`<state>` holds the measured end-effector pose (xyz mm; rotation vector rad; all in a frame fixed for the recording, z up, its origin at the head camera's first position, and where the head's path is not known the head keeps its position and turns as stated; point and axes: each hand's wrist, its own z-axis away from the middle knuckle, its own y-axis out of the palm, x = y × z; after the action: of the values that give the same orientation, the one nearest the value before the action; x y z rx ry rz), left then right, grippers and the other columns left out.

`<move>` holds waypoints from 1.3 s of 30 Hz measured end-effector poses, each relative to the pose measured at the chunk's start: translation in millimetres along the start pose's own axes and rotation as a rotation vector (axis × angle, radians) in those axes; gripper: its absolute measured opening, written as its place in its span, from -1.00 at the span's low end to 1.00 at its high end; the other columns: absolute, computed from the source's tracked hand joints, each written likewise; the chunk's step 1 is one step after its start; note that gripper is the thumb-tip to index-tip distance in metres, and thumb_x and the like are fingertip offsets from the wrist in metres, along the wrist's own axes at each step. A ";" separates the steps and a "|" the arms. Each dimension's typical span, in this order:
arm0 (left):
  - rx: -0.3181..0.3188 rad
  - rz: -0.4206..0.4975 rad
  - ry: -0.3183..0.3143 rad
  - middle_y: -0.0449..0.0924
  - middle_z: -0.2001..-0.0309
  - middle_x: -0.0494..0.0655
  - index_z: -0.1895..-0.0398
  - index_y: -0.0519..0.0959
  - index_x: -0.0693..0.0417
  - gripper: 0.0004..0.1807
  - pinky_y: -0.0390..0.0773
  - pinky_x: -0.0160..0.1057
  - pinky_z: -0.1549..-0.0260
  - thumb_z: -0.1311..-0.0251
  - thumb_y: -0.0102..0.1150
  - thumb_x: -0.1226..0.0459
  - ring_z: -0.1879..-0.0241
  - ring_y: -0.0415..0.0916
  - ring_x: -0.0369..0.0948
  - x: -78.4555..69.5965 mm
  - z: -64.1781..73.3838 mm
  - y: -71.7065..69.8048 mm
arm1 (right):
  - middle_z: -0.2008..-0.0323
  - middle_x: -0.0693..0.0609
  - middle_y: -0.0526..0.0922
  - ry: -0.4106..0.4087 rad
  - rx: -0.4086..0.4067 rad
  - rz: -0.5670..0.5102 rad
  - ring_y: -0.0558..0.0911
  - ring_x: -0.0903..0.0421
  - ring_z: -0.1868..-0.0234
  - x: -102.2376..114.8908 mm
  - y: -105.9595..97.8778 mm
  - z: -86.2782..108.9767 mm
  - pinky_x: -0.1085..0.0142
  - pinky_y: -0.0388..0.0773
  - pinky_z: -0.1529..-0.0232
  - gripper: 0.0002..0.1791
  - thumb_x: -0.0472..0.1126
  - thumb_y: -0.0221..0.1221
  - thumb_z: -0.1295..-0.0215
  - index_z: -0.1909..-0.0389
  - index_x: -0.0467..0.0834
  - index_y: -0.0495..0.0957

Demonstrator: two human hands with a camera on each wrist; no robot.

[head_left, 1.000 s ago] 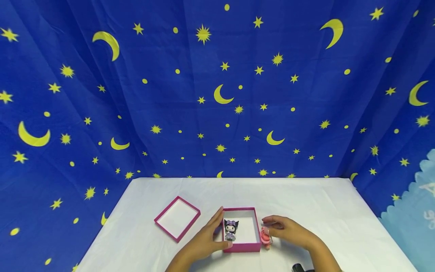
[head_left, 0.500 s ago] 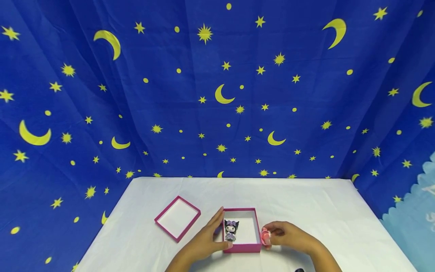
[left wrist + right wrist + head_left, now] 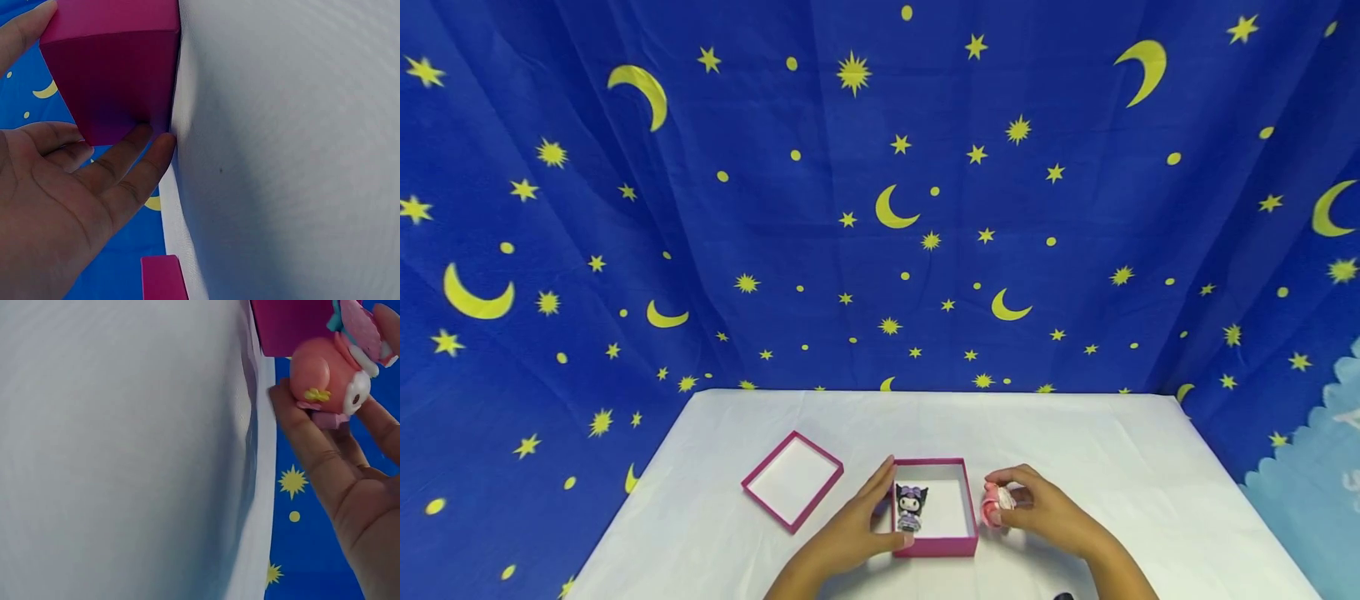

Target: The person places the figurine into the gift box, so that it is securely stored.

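A shallow magenta box [image 3: 936, 547] with a white inside stands uncovered near the table's front. Inside it, along the left wall, lies a figurine [image 3: 910, 507] with a black hood and purple dress. My left hand [image 3: 859, 523] holds the box's left side, thumb at the near corner and fingers along the outer wall. The left wrist view shows its fingertips against the magenta wall [image 3: 112, 81]. Just right of the box, my right hand [image 3: 1045, 512] holds a pink figurine [image 3: 992, 505] between thumb and fingers. In the right wrist view, this figurine [image 3: 319, 372] has a round pink body and a yellow bow.
Left of the box, the magenta-rimmed lid [image 3: 792, 528] lies with its white inside up on the white-covered table [image 3: 1075, 433]. A dark object [image 3: 1063, 596] barely shows at the bottom edge. A blue curtain [image 3: 775, 233] with stars and moons hangs behind.
My right hand has closed on the pink figurine, picked it up and shifted it slightly right, away from the box wall. My left hand and the box stay put.
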<state>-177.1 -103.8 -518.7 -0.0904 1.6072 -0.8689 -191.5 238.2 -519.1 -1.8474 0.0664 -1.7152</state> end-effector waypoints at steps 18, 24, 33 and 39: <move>0.017 0.009 -0.011 -0.23 -0.67 -0.22 -0.65 -0.04 -0.12 0.13 -0.03 0.27 -0.53 -0.12 0.39 -0.15 -0.63 -0.15 0.03 3.4 -2.5 -0.5 | -0.33 -0.16 0.46 -0.095 -0.141 -0.006 0.63 0.14 -0.14 13.8 7.6 1.7 0.38 0.64 -0.16 -0.18 -0.10 0.44 -0.17 -0.46 -0.02 0.34; 0.016 0.015 -0.012 -0.22 -0.67 -0.22 -0.64 -0.03 -0.08 0.13 -0.02 0.28 -0.52 -0.11 0.39 -0.14 -0.63 -0.15 0.03 2.3 -2.2 -0.7 | -0.28 -0.10 0.49 -0.068 -0.148 -0.020 0.62 0.25 -0.18 19.5 13.1 -1.7 0.45 0.56 -0.24 -0.25 -0.07 0.46 -0.14 -0.36 -0.07 0.40; 0.017 0.010 -0.018 -0.23 -0.67 -0.23 -0.65 -0.05 -0.16 0.14 0.00 0.28 -0.52 -0.11 0.39 -0.16 -0.63 -0.14 0.04 1.8 -2.6 -0.5 | -0.19 -0.08 0.57 -0.106 -0.164 -0.005 0.64 0.33 -0.09 29.8 23.4 -8.4 0.46 0.60 -0.17 -0.33 -0.09 0.48 -0.12 -0.25 -0.07 0.46; 0.013 0.008 -0.012 -0.23 -0.67 -0.21 -0.65 -0.04 -0.13 0.13 0.00 0.28 -0.52 -0.10 0.39 -0.15 -0.63 -0.13 0.05 1.8 -2.2 -0.7 | -0.10 0.18 0.59 -0.210 -0.213 0.160 0.58 0.28 -0.05 35.0 29.7 -14.2 0.24 0.64 -0.13 -0.36 0.04 0.47 -0.10 -0.24 0.07 0.54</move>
<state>-179.8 -104.2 -519.9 -0.0794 1.5895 -0.8710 -188.3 193.4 -502.0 -2.1056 0.3135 -1.4431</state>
